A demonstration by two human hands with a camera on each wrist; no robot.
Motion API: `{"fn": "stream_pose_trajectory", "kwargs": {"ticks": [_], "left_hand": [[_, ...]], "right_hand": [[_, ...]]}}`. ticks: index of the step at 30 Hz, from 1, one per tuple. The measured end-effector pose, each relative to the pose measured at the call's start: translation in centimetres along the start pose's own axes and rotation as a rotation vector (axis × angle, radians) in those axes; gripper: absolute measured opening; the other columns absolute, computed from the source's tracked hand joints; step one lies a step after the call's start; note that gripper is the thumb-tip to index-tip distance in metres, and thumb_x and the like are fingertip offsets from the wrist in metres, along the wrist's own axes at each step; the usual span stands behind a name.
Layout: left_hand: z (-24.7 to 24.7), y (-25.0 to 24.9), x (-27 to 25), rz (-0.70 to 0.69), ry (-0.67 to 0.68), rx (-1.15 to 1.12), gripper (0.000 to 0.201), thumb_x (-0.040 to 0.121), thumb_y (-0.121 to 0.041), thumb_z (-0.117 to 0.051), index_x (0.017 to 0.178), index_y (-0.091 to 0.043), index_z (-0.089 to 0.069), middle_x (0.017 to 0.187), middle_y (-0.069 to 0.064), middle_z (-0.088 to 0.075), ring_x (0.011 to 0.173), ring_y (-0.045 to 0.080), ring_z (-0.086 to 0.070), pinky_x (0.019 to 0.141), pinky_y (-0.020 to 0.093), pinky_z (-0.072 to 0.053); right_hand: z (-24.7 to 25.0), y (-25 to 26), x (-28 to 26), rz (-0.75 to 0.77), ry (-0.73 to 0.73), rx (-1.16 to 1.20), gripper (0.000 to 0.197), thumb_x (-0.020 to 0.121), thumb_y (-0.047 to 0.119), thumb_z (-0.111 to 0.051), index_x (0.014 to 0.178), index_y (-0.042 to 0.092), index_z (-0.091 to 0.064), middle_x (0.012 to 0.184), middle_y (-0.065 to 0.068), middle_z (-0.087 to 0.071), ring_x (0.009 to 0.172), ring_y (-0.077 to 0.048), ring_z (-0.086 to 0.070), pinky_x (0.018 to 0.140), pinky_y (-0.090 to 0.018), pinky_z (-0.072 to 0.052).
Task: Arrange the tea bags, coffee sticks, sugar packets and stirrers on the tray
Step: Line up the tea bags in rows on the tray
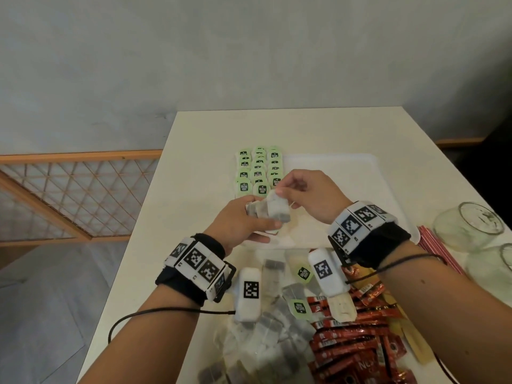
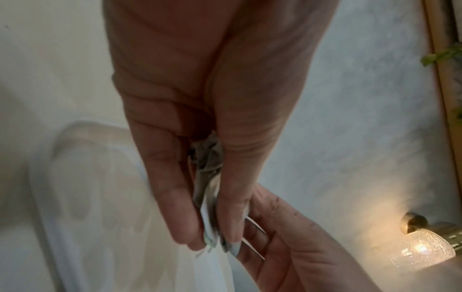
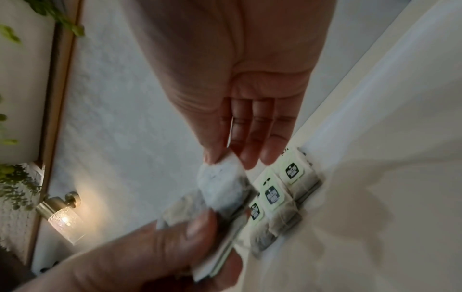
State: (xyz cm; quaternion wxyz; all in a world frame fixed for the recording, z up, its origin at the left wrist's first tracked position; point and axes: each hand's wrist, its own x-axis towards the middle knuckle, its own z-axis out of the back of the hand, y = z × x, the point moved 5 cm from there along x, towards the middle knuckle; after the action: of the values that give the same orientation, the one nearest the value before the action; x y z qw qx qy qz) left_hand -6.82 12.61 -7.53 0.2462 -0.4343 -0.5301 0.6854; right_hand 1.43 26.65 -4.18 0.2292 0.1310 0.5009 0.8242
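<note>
My left hand (image 1: pixel 250 221) grips a small stack of tea bags (image 1: pixel 259 214) above the white tray's (image 1: pixel 346 167) near left part; the same stack (image 2: pixel 208 177) shows between thumb and fingers in the left wrist view. My right hand (image 1: pixel 282 191) pinches the top tea bag (image 1: pixel 277 207) of that stack by its upper edge, seen too as a pale tea bag (image 3: pixel 222 187). Rows of tea bags with green tags (image 1: pixel 259 170) lie on the tray's far left. Loose tea bags (image 1: pixel 274 322), red coffee sticks (image 1: pixel 357 336) and red stirrers (image 1: pixel 435 245) lie near me.
Two glass jars (image 1: pixel 471 223) lie on the table's right edge beside the stirrers. The table (image 1: pixel 194 151) drops off at the left to a wooden lattice rail (image 1: pixel 69 195). A lit wall lamp (image 3: pixel 65 221) shows in the wrist views.
</note>
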Motion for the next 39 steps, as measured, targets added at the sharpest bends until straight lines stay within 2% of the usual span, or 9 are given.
{"fn": "stream_pose_trajectory", "kwargs": {"ticks": [5,9,13,19,22,26,29,32,39], "left_hand": [[0.2,-0.6,-0.4,-0.129,-0.264,0.020,0.028,0.077,-0.005,-0.078,0.101,-0.005,-0.063,0.101,0.017,-0.067,0.085,0.030,-0.071,0.060,0.031,-0.060],[-1.7,-2.2,-0.8,-0.272,-0.373,0.153,0.018,0.082,-0.005,-0.069,0.099,-0.010,-0.063,0.093,0.006,-0.064,0.080,0.020,-0.067,0.054,0.026,-0.059],[-3.9,-2.3,-0.4,-0.274,-0.317,0.099,0.019,0.083,-0.002,-0.067,0.101,-0.007,-0.063,0.093,0.007,-0.065,0.084,0.023,-0.068,0.060,0.029,-0.061],[-4.1,-1.3,0.5,-0.236,-0.262,0.034,0.027,0.076,-0.018,-0.079,0.097,-0.013,-0.064,0.090,0.009,-0.070,0.087,0.030,-0.070,0.077,0.048,-0.060],[-3.5,-1.4,1.0,-0.212,-0.254,-0.030,0.025,0.082,-0.007,-0.074,0.103,-0.006,-0.062,0.097,0.013,-0.067,0.087,0.027,-0.069,0.069,0.037,-0.061],[-2.4,-2.1,1.8,-0.185,-0.225,-0.088,0.027,0.084,-0.002,-0.072,0.108,0.000,-0.062,0.097,0.012,-0.062,0.085,0.021,-0.067,0.066,0.030,-0.061],[-1.5,-1.8,2.3,-0.152,-0.215,-0.054,0.029,0.081,-0.004,-0.074,0.109,-0.002,-0.065,0.106,0.017,-0.065,0.091,0.026,-0.068,0.068,0.035,-0.062],[0.0,-1.0,2.6,-0.115,-0.235,-0.056,0.027,0.083,-0.005,-0.073,0.108,-0.003,-0.065,0.102,0.016,-0.070,0.084,0.024,-0.072,0.067,0.031,-0.060],[3.9,0.0,2.9,-0.039,-0.300,-0.096,0.022,0.088,-0.013,-0.069,0.107,-0.004,-0.065,0.095,0.015,-0.072,0.075,0.024,-0.072,0.058,0.025,-0.056]], "right_hand": [[2.4,-0.7,-1.9,-0.053,-0.229,-0.020,0.014,0.085,0.021,-0.074,0.077,0.013,-0.065,0.066,-0.004,-0.069,0.057,-0.016,-0.066,0.068,-0.034,-0.060],[2.1,-1.0,-3.0,-0.058,-0.284,-0.089,0.017,0.084,0.022,-0.073,0.075,0.011,-0.063,0.058,-0.001,-0.068,0.051,-0.012,-0.067,0.064,-0.028,-0.057],[1.3,-1.2,-3.5,-0.085,-0.277,-0.067,0.013,0.083,0.015,-0.070,0.077,0.007,-0.061,0.059,-0.004,-0.070,0.050,-0.011,-0.067,0.058,-0.021,-0.055],[1.5,-1.2,-3.1,-0.093,-0.265,-0.027,0.010,0.086,0.022,-0.069,0.084,0.013,-0.070,0.073,-0.001,-0.072,0.060,-0.015,-0.070,0.069,-0.034,-0.060],[1.5,-1.1,-2.3,-0.081,-0.199,-0.002,0.006,0.088,0.019,-0.067,0.090,0.015,-0.071,0.077,-0.003,-0.072,0.066,-0.018,-0.071,0.074,-0.040,-0.060],[2.2,-1.3,-0.9,-0.041,-0.138,-0.200,0.011,0.089,0.026,-0.067,0.099,0.022,-0.069,0.095,0.002,-0.060,0.075,-0.015,-0.063,0.067,-0.028,-0.054],[1.7,-2.4,0.2,-0.139,-0.019,-0.103,0.010,0.090,0.022,-0.067,0.091,0.013,-0.068,0.083,0.001,-0.066,0.064,-0.014,-0.065,0.056,-0.024,-0.053],[1.2,-4.2,1.4,-0.234,0.048,-0.116,0.010,0.090,0.019,-0.067,0.090,0.009,-0.068,0.072,-0.005,-0.069,0.061,-0.017,-0.067,0.062,-0.029,-0.058],[1.4,-6.4,4.3,-0.312,-0.076,-0.079,0.006,0.089,0.017,-0.069,0.089,0.011,-0.071,0.074,-0.008,-0.072,0.062,-0.014,-0.068,0.058,-0.018,-0.054]]}}
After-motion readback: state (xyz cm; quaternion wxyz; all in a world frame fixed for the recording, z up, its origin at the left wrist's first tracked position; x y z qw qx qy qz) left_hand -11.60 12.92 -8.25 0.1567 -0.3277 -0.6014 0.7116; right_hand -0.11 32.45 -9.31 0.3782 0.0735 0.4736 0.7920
